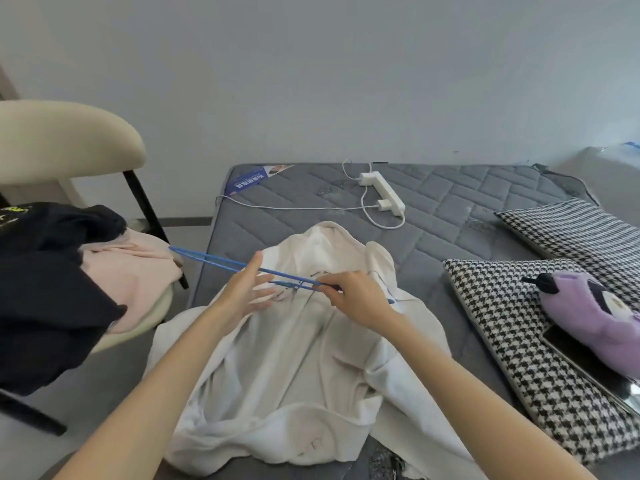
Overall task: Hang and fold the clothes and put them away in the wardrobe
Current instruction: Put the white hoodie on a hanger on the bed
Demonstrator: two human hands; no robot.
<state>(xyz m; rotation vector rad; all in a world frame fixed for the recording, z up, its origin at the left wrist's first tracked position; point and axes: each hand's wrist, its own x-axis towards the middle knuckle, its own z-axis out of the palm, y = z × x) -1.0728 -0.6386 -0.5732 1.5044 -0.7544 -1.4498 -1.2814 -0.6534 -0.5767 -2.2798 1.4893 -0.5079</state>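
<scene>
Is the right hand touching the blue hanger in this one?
Touching. The head view shows the right hand pinching the blue hanger, whose wire runs straight into its grip above the white hoodie.

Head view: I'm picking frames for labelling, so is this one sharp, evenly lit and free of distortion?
Head view: soft, even light, only faint shadows in the white garment's folds; wide-angle distortion bows the mattress edges and stretches the bottom of the frame; everything slightly soft, the blue hanger thin yet readable; small glare on the phone.
</scene>
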